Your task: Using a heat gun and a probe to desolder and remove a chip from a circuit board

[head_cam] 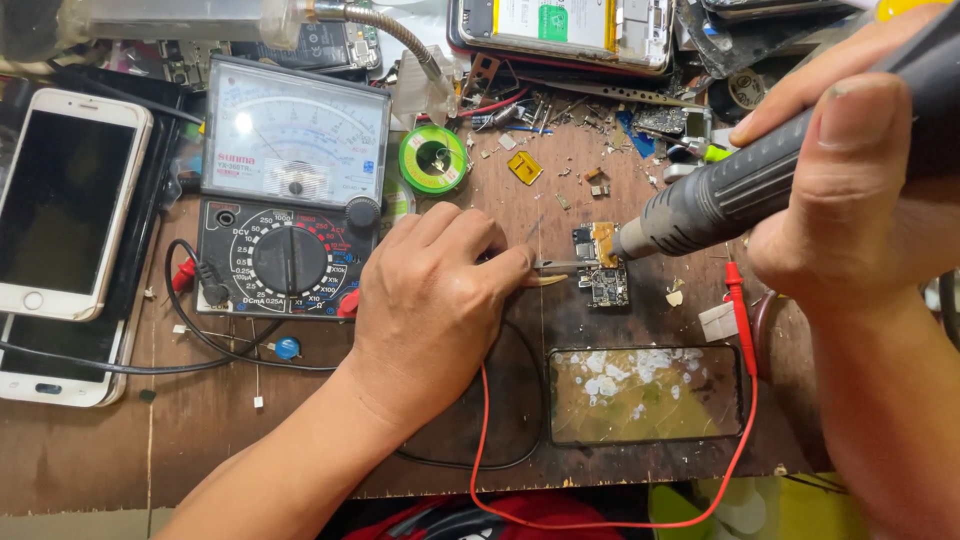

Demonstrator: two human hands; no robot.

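Two hands: left hand [432,300] tweezers [562,265], right hand [850,200] hot-air gun [720,195] (one board [603,268]).

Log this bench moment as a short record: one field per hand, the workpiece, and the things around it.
left hand: left hand pinches tweezers, tips at the board
right hand: right hand grips a hot-air tool, nozzle aimed at the board
workpiece: small circuit board, flat on the wooden bench
meter: analog multimeter left of the left hand, red lead wire running off the front edge
near front: phone screen panel, face spotted white
far left: white phone, screen dark
behind: green solder spool
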